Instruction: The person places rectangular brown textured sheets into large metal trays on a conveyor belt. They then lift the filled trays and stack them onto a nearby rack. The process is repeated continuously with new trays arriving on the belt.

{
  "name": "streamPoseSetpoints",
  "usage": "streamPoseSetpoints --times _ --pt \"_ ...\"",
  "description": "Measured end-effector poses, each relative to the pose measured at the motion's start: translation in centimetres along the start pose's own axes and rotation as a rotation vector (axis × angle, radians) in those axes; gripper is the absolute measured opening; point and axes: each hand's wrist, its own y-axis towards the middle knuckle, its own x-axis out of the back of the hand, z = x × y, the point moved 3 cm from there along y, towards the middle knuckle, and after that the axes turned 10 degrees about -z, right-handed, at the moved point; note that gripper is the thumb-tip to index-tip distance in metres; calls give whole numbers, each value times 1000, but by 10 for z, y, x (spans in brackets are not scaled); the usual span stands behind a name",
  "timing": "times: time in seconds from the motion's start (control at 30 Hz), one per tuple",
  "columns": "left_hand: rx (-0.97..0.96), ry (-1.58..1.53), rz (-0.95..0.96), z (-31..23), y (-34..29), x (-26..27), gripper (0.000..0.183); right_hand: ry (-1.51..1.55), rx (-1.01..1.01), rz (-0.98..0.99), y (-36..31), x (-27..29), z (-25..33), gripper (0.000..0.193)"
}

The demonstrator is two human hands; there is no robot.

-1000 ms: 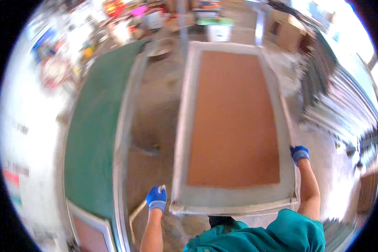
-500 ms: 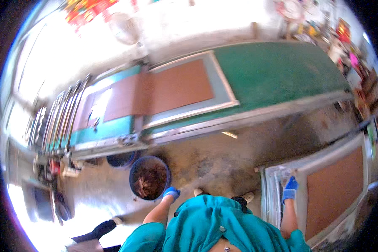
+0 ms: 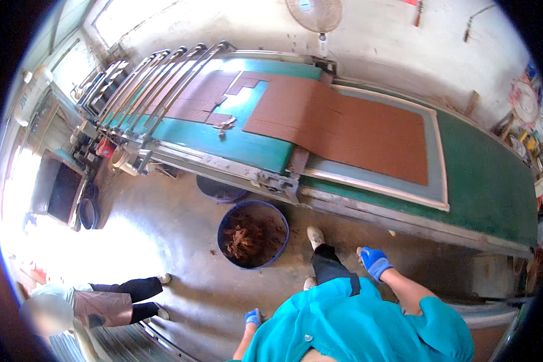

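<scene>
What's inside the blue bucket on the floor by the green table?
The blue bucket holds a loose heap of reddish-brown scraps, the same colour as the brown sheets on the green table. The heap hides the bucket's bottom and anything beneath it.

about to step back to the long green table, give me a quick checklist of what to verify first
1. Left hand free: ok, blue glove, nothing visibly held.
2. Right hand free: ok, blue glove, open and empty.
3. Floor ahead: not ok, blue bucket of brown scraps stands just in front of the feet.
4. Framed tray seated on the green table: ok, lies flat.
5. Brown sheet in place: ok, spread across the tray and green belt.
6. Other person away from the path: ok, off to the left.
</scene>
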Motion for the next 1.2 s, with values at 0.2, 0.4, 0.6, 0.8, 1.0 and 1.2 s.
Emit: streamPoseSetpoints --times 0.2,0.4,0.6,0.8,1.0,1.2 --pt "158 -510 -222 -53 -5 -7 27 1 270 37 150 -24 104 41" --pt "317 -883 -318 -217 65 51 20 -119 553 34 263 -2 182 28" --pt "-13 -930 -204 -460 126 74 26 -38 707 -160 392 26 284 19" --pt "-148 -956 -71 -604 174 61 37 -177 1455 -407 528 -54 480 17" --pt "67 -1071 127 -656 242 66 49 -364 1449 -227 633 -171 624 48" --pt "178 -1148 373 -670 264 60 54 -326 1617 -67 646 -136 569 44"
